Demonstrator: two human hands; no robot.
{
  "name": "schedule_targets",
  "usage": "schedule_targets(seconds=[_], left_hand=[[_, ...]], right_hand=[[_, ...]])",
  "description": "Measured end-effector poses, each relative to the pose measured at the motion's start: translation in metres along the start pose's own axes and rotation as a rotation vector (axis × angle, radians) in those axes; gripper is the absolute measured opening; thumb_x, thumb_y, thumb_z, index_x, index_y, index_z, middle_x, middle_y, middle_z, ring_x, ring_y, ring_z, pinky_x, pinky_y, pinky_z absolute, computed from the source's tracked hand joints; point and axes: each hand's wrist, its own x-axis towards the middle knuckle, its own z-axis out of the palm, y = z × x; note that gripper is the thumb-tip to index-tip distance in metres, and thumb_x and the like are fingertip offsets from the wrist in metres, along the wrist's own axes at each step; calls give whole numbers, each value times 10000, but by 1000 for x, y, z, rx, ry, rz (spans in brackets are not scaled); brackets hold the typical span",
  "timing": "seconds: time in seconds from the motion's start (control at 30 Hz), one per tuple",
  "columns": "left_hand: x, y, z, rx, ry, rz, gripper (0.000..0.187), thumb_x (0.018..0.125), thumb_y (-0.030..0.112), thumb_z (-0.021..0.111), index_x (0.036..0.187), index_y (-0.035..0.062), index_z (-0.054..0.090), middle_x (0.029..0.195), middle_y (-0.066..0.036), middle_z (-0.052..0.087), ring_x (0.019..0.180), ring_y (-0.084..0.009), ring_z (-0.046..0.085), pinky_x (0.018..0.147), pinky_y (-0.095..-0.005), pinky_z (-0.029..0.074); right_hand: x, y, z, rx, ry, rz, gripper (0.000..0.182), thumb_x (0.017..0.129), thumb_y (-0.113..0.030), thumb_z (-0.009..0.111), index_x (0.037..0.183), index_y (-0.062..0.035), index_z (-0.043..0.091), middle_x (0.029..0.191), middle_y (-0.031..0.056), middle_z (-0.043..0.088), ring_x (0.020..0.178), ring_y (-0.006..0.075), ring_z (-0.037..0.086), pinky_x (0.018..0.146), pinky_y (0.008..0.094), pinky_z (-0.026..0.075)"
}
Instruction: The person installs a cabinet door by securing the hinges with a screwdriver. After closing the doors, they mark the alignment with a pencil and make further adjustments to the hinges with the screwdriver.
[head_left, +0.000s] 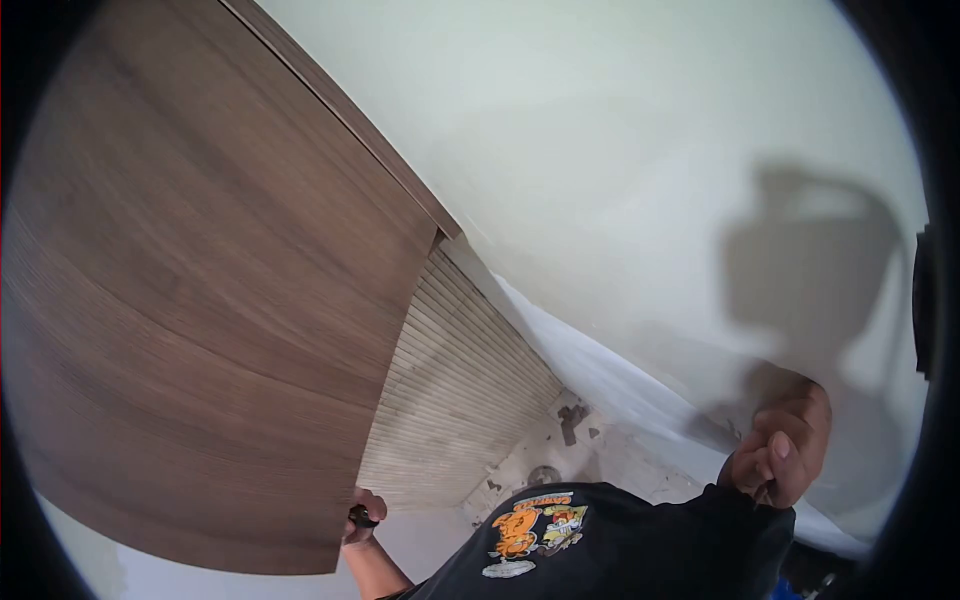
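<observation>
A large brown wood-grain panel point(215, 290) fills the left side of the view, its straight right edge running down to my left hand point(368, 502). That hand is right at the panel's lower edge, with its fingers closed around a small black object point(361, 517); the panel hides part of the hand. Out to the right, my right hand point(785, 445) is raised in front of the pale wall, its fingers curled and pressed together. What its fingers hold, if anything, I cannot make out.
A narrow wooden strip point(345, 115) runs along the pale wall point(600, 160). White sheeting point(590, 355) hangs below it. Beyond the panel lie a ribbed beige surface point(455, 375) and a floor with dark debris point(572, 422). My black printed shirt point(640, 545) fills the bottom.
</observation>
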Motion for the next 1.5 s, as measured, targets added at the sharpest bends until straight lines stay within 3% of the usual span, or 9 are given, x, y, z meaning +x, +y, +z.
schedule_targets(seconds=[0.4, 0.5, 0.97, 1.0, 1.13, 1.23, 1.37, 1.43, 1.5], left_hand=[[7, -14, 30, 35, -113, -97, 310, 837, 224, 666, 1063, 30, 581, 884, -29, 632, 683, -173, 557, 574, -323, 408], [9, -17, 31, 15, -136, -87, 311, 840, 226, 662, 1068, 29, 583, 895, -33, 637, 688, -172, 560, 576, -319, 410], [13, -41, -33, -360, -144, 74, 318, 858, 238, 642, 1090, 26, 594, 945, -53, 663, 713, -163, 570, 585, -304, 421], [17, -67, -25, -380, -64, 119, 319, 859, 239, 640, 1091, 26, 595, 949, -54, 664, 715, -162, 571, 586, -303, 422], [9, -86, -12, -602, 103, 272, 323, 908, 244, 537, 1144, 40, 622, 1184, -78, 645, 808, -140, 596, 609, -262, 434], [13, -101, -16, -668, 260, 352, 289, 882, 203, 533, 1107, 70, 656, 1161, -76, 655, 737, -137, 540, 618, -266, 419], [24, -101, -12, -615, 226, 364, 310, 865, 186, 533, 1148, 127, 645, 1192, -65, 645, 759, -140, 521, 653, -280, 411], [22, -99, -11, -612, 231, 316, 325, 872, 182, 521, 1176, 165, 635, 1217, -62, 632, 766, -142, 504, 681, -288, 405], [20, -100, -19, -637, 159, 312, 338, 879, 174, 506, 1194, 192, 627, 1259, -66, 605, 783, -155, 496, 712, -299, 399]], right_hand=[[-4, 1, -4, 87, 2, -4, 225, 907, -163, 495, 1127, -130, 528, 664, 46, 496, 518, 183, 444, 453, 323, 349], [-5, -16, -14, 50, -38, 197, 224, 927, -170, 437, 1135, -199, 516, 659, 87, 472, 579, 225, 411, 538, 364, 384], [-10, -25, -7, -1, -50, 264, 215, 924, -96, 404, 1104, -166, 498, 694, 89, 474, 642, 259, 428, 592, 387, 413], [-42, 34, 31, 67, -32, 237, 212, 925, -85, 404, 1098, -159, 500, 692, 92, 476, 633, 258, 430, 577, 380, 408], [-42, 83, 55, 166, 67, 27, 249, 922, -38, 422, 1154, -96, 494, 694, 113, 489, 590, 247, 432, 513, 344, 377], [-55, 127, 65, 151, -17, -96, 268, 934, -17, 421, 1190, 5, 498, 693, 125, 488, 571, 242, 433, 489, 332, 365], [-73, 159, 55, 186, -4, -12, 245, 956, 6, 398, 1137, 98, 534, 724, 118, 490, 602, 196, 441, 510, 287, 372], [-87, 162, 64, 278, 63, 192, 232, 965, 8, 398, 1101, 106, 559, 752, 110, 491, 619, 169, 434, 517, 263, 368], [-93, 160, 76, 193, 151, 183, 240, 972, -17, 419, 1139, 104, 543, 789, 76, 480, 651, 132, 414, 566, 222, 365]])
